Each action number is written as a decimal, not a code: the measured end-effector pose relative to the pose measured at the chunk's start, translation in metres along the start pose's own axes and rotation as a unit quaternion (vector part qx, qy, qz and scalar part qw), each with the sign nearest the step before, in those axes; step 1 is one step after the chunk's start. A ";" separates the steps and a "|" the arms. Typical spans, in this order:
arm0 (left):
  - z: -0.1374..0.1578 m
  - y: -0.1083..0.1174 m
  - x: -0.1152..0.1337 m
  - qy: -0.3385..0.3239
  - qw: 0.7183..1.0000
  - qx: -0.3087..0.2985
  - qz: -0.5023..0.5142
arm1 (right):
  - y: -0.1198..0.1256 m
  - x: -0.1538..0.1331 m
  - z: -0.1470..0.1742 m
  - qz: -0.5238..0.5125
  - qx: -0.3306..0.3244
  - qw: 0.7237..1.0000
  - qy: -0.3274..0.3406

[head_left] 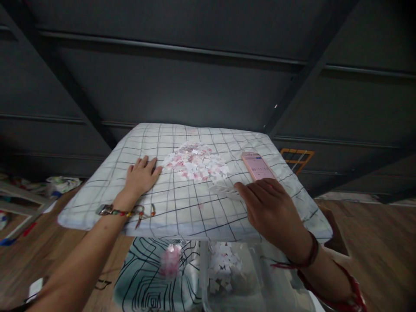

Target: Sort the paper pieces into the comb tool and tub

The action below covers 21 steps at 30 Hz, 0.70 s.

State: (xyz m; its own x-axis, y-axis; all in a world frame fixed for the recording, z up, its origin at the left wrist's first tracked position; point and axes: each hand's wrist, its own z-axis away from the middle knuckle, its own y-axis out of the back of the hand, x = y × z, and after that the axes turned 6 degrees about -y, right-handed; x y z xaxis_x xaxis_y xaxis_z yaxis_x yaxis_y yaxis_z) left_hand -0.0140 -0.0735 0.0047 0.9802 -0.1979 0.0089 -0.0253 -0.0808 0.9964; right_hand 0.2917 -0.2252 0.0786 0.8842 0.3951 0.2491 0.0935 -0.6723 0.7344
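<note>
My left hand [140,175] lies flat on the checked tablecloth [182,203], fingers spread and holding nothing. Its thumb is close to the left edge of a loose pile of small white and pink paper scraps [196,162]. On the near right side, my right hand [273,212] is closed around one end of a flat white strip [225,190] with slanted marks; its exact kind is unclear. The strip points left, low over the cloth, just in front of the pile. Beyond my right knuckles lies a pink phone [255,164] with a timer on its screen.
Under the table's near edge stands a clear plastic bin [204,290] with white scraps inside. Left of it is a teal, black-lined cushion [139,281] bearing a blurred pink and white bundle [170,260]. A dark panelled wall [182,86] rises behind the table.
</note>
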 end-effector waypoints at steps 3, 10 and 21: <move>-0.001 -0.002 -0.002 -0.008 1.000 0.012 0.008 | 0.005 -0.009 0.000 0.006 -0.011 1.000 0.000; -0.001 -0.005 -0.004 -0.009 1.000 0.028 0.010 | 0.008 -0.011 -0.009 -0.018 0.000 1.000 0.011; 0.001 0.001 0.000 0.000 1.000 0.004 0.009 | -0.019 0.025 -0.015 0.081 -0.021 0.997 0.000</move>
State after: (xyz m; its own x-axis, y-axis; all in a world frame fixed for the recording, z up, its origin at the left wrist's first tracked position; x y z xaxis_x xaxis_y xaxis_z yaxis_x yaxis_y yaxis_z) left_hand -0.0144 -0.0742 0.0056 0.9794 -0.1999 0.0277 -0.0454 -0.0846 0.9954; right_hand 0.3055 -0.1928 0.0804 0.8862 0.2842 0.3659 -0.0691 -0.6999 0.7109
